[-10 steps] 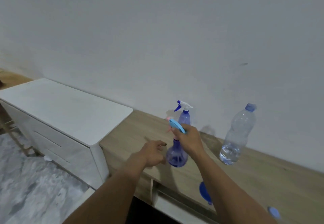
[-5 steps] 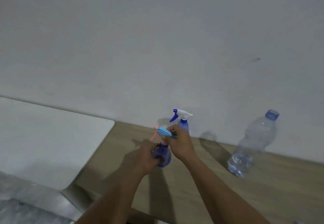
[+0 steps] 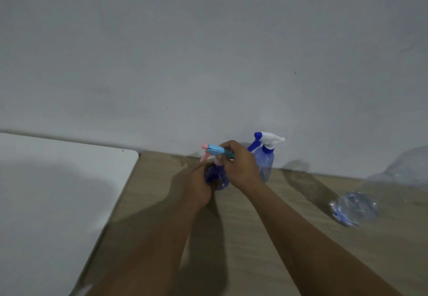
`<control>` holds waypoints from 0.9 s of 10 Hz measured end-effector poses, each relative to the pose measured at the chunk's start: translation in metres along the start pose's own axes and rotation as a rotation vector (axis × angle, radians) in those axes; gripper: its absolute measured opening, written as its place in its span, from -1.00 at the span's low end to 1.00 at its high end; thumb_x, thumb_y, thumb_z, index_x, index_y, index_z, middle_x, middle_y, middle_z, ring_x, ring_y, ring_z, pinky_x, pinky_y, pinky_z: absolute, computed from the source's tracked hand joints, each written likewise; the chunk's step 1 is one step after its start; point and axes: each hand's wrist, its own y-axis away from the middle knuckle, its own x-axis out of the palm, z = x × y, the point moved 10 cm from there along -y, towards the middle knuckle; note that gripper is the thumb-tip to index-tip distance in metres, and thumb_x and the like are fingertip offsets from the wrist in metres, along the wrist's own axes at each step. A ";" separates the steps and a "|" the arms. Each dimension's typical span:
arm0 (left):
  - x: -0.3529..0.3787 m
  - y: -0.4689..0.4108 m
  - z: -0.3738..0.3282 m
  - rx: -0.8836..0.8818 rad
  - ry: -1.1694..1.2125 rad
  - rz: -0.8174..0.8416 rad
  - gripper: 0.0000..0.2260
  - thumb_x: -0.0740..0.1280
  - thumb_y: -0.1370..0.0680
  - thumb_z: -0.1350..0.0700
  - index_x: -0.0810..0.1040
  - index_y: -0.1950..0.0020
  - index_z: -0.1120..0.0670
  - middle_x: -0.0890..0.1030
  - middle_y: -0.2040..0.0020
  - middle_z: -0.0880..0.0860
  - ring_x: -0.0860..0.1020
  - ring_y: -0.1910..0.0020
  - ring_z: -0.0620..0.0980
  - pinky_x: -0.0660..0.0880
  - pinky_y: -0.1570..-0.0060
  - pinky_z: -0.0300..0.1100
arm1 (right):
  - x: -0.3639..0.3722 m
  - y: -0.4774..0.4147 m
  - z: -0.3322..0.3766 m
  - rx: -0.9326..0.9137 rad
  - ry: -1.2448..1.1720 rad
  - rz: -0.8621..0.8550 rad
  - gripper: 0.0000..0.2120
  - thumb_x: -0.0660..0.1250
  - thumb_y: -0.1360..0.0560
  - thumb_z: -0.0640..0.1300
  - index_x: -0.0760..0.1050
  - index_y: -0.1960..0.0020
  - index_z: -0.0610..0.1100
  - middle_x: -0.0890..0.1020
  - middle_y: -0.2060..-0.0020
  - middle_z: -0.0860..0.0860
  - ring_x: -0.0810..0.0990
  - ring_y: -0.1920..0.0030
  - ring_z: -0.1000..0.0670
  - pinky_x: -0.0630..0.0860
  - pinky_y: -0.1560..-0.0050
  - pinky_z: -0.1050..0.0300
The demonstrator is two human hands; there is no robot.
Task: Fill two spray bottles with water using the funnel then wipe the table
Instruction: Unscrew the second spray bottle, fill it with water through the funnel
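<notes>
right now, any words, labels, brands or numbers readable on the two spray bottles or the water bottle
None can be read. The pink-and-light-blue-headed spray bottle and the white-and-blue-headed spray bottle show no label or print. The clear water bottle is blurred; no text shows on it.

Home room, wooden table, white wall

The wooden desk ran along the wall. A white-headed spray bottle stood at its back edge; rightward stood a blurred, apparently clear water bottle.
</notes>
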 end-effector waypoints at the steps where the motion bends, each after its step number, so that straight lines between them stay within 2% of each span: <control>1: -0.007 -0.006 -0.005 -0.071 0.018 0.033 -0.69 0.49 -0.46 0.21 0.59 -0.18 0.06 0.60 -0.02 -0.08 0.51 0.16 -0.25 0.38 0.18 -0.63 | 0.004 -0.010 0.006 -0.006 0.065 0.039 -0.70 0.32 -0.62 -0.19 0.47 -0.35 -0.07 0.61 -0.19 -0.04 0.52 -0.05 0.06 0.36 0.30 0.56; 2: -0.017 -0.014 -0.005 -0.015 -0.073 -0.053 -0.62 0.41 -0.54 0.17 0.51 -0.35 0.12 0.60 -0.20 0.05 0.57 -0.08 -0.03 0.29 0.07 -0.54 | 0.005 -0.013 0.013 -0.026 0.139 0.073 -0.53 0.31 -0.63 -0.18 0.32 -0.52 -0.07 0.55 -0.31 -0.06 0.54 -0.15 0.01 0.36 0.21 0.45; 3: -0.019 -0.018 -0.008 0.037 -0.194 -0.066 -0.64 0.40 -0.56 0.11 0.51 -0.35 0.04 0.59 -0.16 -0.03 0.57 -0.11 -0.01 0.33 0.02 -0.42 | -0.002 -0.012 0.020 -0.051 0.256 0.069 -0.49 0.30 -0.62 -0.21 0.29 -0.53 -0.08 0.52 -0.36 -0.08 0.53 -0.29 -0.04 0.37 -0.06 0.31; 4: -0.006 -0.025 -0.010 0.031 0.134 0.009 -0.82 0.35 -0.58 0.25 0.63 -0.10 0.03 0.63 0.02 -0.03 0.57 0.00 0.05 0.52 0.02 -0.25 | -0.017 -0.006 0.034 -0.080 0.322 0.066 -0.50 0.28 -0.61 -0.23 0.30 -0.53 -0.05 0.50 -0.38 -0.05 0.52 -0.31 -0.03 0.42 -0.13 0.24; 5: -0.007 -0.013 0.006 -0.110 0.135 -0.112 -0.67 0.44 -0.51 0.19 0.51 -0.25 0.05 0.53 -0.17 -0.02 0.52 -0.16 0.03 0.47 -0.12 -0.14 | -0.044 0.005 0.058 -0.187 0.297 -0.044 -0.63 0.26 -0.62 -0.21 0.44 -0.41 -0.03 0.57 -0.27 -0.01 0.61 -0.15 0.01 0.54 -0.09 0.19; 6: -0.017 0.013 0.002 -0.122 -0.025 -0.397 -0.75 0.41 -0.51 0.12 0.54 -0.17 0.10 0.60 -0.10 0.09 0.56 -0.09 0.13 0.50 -0.04 -0.04 | -0.088 0.015 0.066 -0.309 0.311 -0.297 -0.69 0.27 -0.54 -0.25 0.56 -0.24 -0.07 0.61 -0.13 0.01 0.60 -0.05 0.01 0.60 0.01 0.03; 7: 0.007 0.023 -0.017 -0.135 0.077 -0.391 -0.92 0.36 -0.52 0.13 0.55 0.00 0.08 0.63 0.04 0.06 0.58 0.04 0.12 0.48 0.11 -0.06 | -0.109 0.002 0.030 -0.153 0.382 -0.285 -0.50 0.28 -0.46 -0.32 0.48 -0.38 -0.07 0.49 -0.32 -0.05 0.44 -0.32 -0.10 0.51 -0.15 0.02; 8: 0.045 0.021 -0.036 -0.125 0.146 -0.164 -0.78 0.38 -0.54 0.08 0.55 -0.17 0.08 0.64 -0.04 0.03 0.60 -0.04 0.03 0.46 0.03 -0.18 | -0.100 -0.007 -0.011 0.014 0.480 -0.091 -0.44 0.29 -0.50 -0.26 0.36 -0.49 -0.04 0.38 -0.45 -0.10 0.26 -0.46 -0.21 0.39 -0.36 -0.14; 9: 0.076 0.016 -0.046 -0.100 0.102 0.028 -0.57 0.41 -0.53 0.01 0.44 -0.36 0.08 0.59 -0.21 0.04 0.57 -0.18 0.04 0.43 -0.07 -0.22 | -0.098 -0.002 -0.023 -0.019 0.502 -0.078 -0.71 0.30 -0.59 -0.16 0.46 -0.31 -0.05 0.55 -0.19 -0.10 0.44 -0.26 -0.22 0.47 -0.14 -0.08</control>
